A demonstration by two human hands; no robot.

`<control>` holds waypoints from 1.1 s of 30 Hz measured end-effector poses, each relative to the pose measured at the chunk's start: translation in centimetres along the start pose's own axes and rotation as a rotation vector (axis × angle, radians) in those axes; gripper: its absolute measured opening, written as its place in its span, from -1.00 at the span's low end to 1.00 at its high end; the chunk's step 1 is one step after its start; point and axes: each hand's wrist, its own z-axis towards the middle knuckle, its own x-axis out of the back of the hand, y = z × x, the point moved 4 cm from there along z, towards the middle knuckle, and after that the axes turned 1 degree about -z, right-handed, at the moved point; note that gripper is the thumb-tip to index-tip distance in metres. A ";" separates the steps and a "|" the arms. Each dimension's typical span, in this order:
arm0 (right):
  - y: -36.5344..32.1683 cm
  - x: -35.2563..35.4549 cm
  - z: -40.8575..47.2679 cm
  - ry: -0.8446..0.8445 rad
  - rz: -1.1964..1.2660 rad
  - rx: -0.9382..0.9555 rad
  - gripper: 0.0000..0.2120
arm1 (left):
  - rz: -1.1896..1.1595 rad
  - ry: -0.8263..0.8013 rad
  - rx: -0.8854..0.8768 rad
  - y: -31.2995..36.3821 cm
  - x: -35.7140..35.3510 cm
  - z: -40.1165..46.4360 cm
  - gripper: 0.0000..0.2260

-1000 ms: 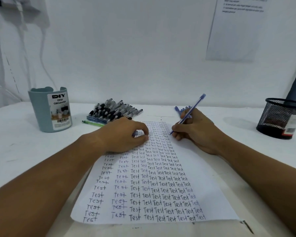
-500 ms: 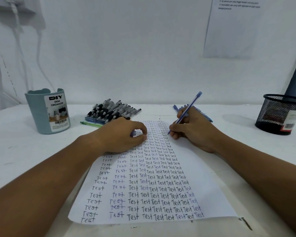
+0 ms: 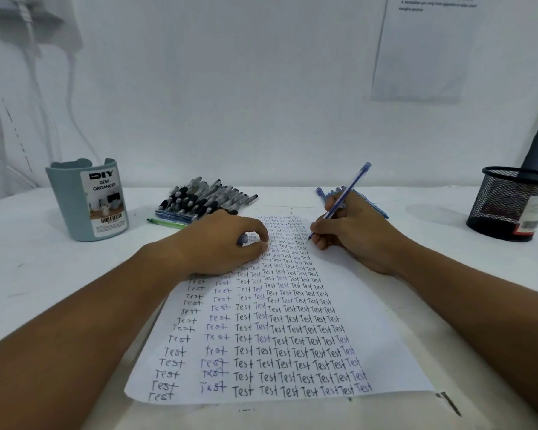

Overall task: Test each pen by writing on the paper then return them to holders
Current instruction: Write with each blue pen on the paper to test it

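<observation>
A white paper (image 3: 382, 342) covered with rows of the word "Test" lies in front of me. My right hand (image 3: 354, 237) grips a blue pen (image 3: 348, 190), its tip touching the paper near the top right of the writing. My left hand (image 3: 221, 243) rests on the paper's upper left and pinches a small blue pen cap (image 3: 242, 239) between thumb and finger. A pile of black-and-grey pens (image 3: 205, 198) lies behind my left hand, with a green pen (image 3: 165, 223) beside it. Several blue pens (image 3: 376, 209) lie behind my right hand, mostly hidden.
A grey-blue desk organizer (image 3: 75, 206) stands at the left of the white table. A black mesh holder (image 3: 510, 203) stands at the far right. The white wall rises close behind the table, with a sheet taped at upper right.
The pen tip and my right hand have shifted only slightly on the paper. My left hand stays in place holding the cap.
</observation>
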 end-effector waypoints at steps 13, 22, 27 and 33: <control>0.1 0.1 0.0 -0.003 -0.032 -0.017 -0.68 | -0.003 0.003 0.001 0.0 0.0 0.0 -0.77; 0.0 0.0 0.0 -0.015 -0.007 -0.027 -0.65 | 0.008 0.010 -0.006 0.0 0.0 0.0 -0.79; 0.0 0.3 -0.1 0.034 0.047 -0.029 -0.66 | 0.003 0.006 -0.008 0.0 0.0 0.0 -0.79; 0.1 0.2 0.1 0.026 -0.068 -0.023 -0.69 | -0.009 0.002 -0.002 0.1 0.1 -0.1 -0.78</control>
